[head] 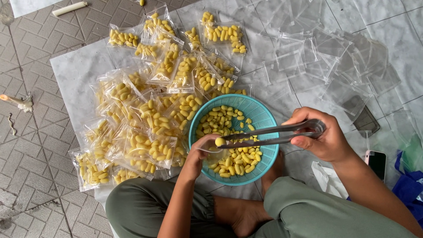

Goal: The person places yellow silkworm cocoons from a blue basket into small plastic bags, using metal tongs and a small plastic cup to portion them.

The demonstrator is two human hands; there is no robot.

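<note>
**Tongs Carry 1 Yellow Piece to a Small Bag**

The right hand [324, 141] has its fingers curled tight around the looped end of the metal tongs [273, 134]. The tongs are long, thin and shiny. Their tips are squeezed on 1 small yellow piece [219, 142], smooth and oval like a bean.

The left hand [199, 154] has its fingers bent around the top of a small clear bag [210, 152]. The bag is thin and see-through. The yellow piece sits right at the bag's mouth, touching or almost touching the left thumb.

Both hands are over a round teal basket [262, 115]. It is plastic with lots of tiny holes, and more yellow pieces lie inside it. The tongs cross over the basket from 3 o'clock toward 9 o'clock.

From 9 o'clock round to 12 o'clock of the basket lies a big pile of filled bags [145, 132], shiny and lumpy, touching the basket's rim. At 1 o'clock lie flat empty bags [317, 61], spread on the white floor tiles. At 3 o'clock, well apart, lies a phone [376, 163]. The person's green trouser legs are at 6 o'clock.
</note>
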